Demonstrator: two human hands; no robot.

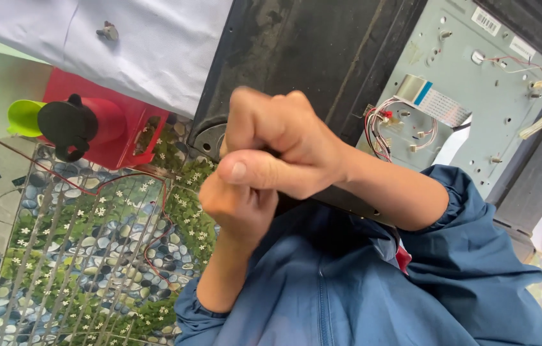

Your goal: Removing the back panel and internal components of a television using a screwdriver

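Both fists, right hand (pixel 283 144) over left hand (pixel 239 205), clench tightly together, hiding any held object, before the opened television back (pixel 476 83), red jug (pixel 85 122) far left.

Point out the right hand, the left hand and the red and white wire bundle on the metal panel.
right hand (pixel 283 144), head view, on the knuckles of the closed fist.
left hand (pixel 239 205), head view, on the back of the hand.
red and white wire bundle (pixel 380 131), head view, on the looped wires.
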